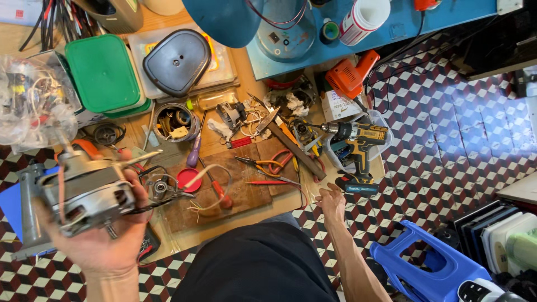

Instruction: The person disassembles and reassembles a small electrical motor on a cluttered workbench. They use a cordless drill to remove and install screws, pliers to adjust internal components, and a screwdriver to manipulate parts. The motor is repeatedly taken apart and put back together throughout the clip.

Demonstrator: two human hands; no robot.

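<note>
Though cluttered: green lid [102,72] top-left.

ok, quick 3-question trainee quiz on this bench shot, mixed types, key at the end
1. True or false: the left hand holds a grey electric motor.
2. What is the right hand nearest to? A) green lid B) yellow and black cordless drill C) blue stool
3. Fill in: the red-handled screwdriver lies on a ____ board.

Key
1. True
2. B: the yellow and black cordless drill; the hand rests open on the bench edge below it.
3. Wooden: the wooden board.
</note>
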